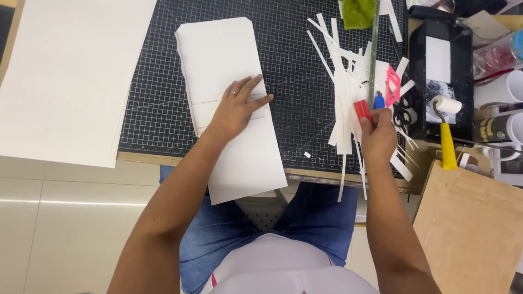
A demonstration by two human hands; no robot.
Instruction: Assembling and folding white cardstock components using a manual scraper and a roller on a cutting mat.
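Observation:
My left hand (238, 106) lies flat, fingers spread, on a stack of long white paper sheets (218, 60) on a black gridded cutting mat (294, 65). The stack hangs over the mat's near edge. My right hand (377, 135) is closed around a red utility knife (362, 111) at the mat's right side, over a heap of white paper strips (343, 81). A long green-edged metal ruler (373, 43) lies just above that hand, next to a blue-tipped tool (379, 101) and a pink plastic piece (392, 84).
A large white sheet (65, 76) lies left of the mat. To the right stand a black tray (441, 76) with a yellow-handled roller (447, 136), black scissors (403, 115), white mugs (512, 87) and a brown board (468, 223). A green cloth (358, 12) lies at the top.

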